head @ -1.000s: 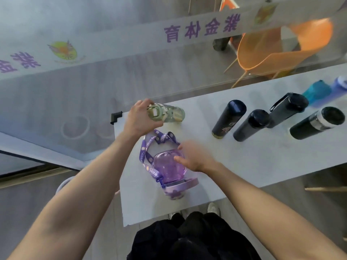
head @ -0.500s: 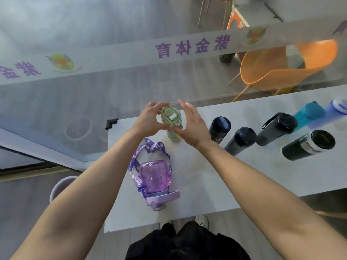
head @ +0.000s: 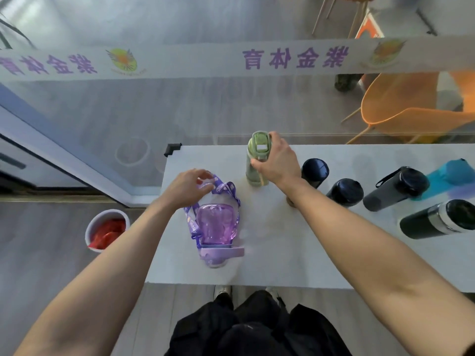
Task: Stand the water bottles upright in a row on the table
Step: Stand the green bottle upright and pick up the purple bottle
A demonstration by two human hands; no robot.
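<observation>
Right hand (head: pixel 273 161) wraps the cap of the upright pale-green plastic bottle (head: pixel 257 160) at the white table's (head: pixel 270 253) far edge, while the left hand (head: pixel 189 187), fingers loosely curled, hovers over the strap end of the translucent purple bottle (head: pixel 216 224) lying lengthwise toward the person.

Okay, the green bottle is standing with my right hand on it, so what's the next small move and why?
Probably close the left hand on the purple bottle and tip it upright beside the green bottle. The purple one lies on its side on the table, the left hand's fingers are already at its lanyard end, and the green bottle stands upright, with the right hand gripping it near the lid.
</observation>
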